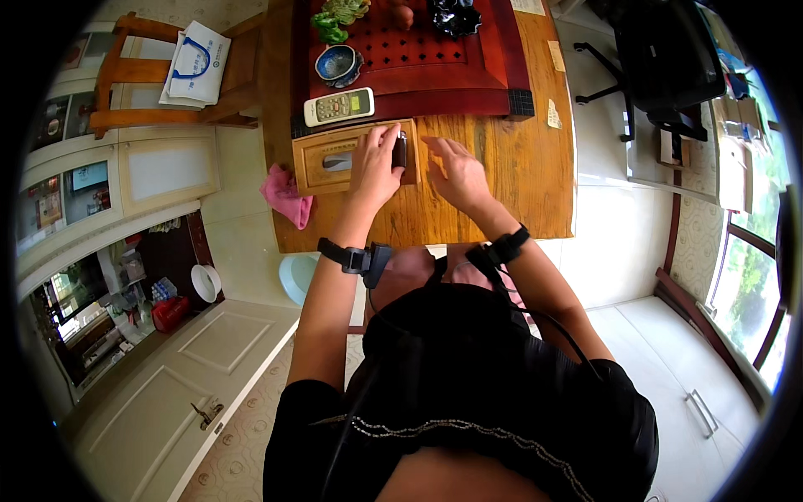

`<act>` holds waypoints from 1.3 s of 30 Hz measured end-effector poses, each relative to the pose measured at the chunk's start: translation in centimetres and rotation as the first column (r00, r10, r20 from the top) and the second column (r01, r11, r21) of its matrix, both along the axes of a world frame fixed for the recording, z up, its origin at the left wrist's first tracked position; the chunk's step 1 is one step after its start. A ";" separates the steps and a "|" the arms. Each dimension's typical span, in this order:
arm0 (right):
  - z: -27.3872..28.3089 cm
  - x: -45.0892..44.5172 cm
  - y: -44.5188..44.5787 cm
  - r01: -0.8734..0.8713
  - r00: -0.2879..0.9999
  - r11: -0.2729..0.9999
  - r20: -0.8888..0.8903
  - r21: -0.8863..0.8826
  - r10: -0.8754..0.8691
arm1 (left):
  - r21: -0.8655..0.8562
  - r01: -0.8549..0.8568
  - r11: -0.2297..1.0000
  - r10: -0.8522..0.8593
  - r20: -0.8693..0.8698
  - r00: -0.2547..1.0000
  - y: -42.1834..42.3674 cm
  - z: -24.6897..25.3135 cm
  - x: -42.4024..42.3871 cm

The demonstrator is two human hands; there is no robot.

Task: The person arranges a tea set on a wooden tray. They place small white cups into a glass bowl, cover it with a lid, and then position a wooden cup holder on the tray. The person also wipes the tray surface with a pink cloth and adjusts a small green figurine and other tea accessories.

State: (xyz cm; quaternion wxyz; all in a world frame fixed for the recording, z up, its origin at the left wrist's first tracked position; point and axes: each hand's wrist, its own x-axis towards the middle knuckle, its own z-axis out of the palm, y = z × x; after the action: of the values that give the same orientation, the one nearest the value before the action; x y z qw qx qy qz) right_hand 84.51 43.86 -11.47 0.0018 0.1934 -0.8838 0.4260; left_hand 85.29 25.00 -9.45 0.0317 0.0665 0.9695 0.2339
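My left hand [374,164] rests over the right part of a wooden tissue box [307,166]. Its thumb and fingers are around a small dark brown object with a shiny end [399,152], whose exact kind I cannot make out. White tissue [337,162] shows in the box's oval slot. To the right of the box, my right hand [459,174] is over the wooden table [527,182], fingers apart and holding nothing. A white remote control [339,106] lies just behind the box, against the dark red tea tray [408,106].
A pink cloth [287,194] hangs over the table's left edge. On the tray stand a blue glazed bowl [337,64], a green ornament [335,19] and a dark glossy ornament [455,17]. A wooden chair [125,75] holds a white bag [196,66]; a black office chair [665,56] stands right.
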 end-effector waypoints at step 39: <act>-3.1 4.3 6.4 0.112 0.692 0.982 0.721 -0.154 0.034 | 0.739 -0.051 0.672 -0.383 0.405 0.830 2.4 -0.5 5.6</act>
State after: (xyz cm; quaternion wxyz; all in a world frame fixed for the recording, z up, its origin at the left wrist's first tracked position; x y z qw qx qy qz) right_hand 88.76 50.26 -14.53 -0.3180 -0.0089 -0.7737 0.5479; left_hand 90.86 27.36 -9.96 0.2906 0.0985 0.7380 0.6010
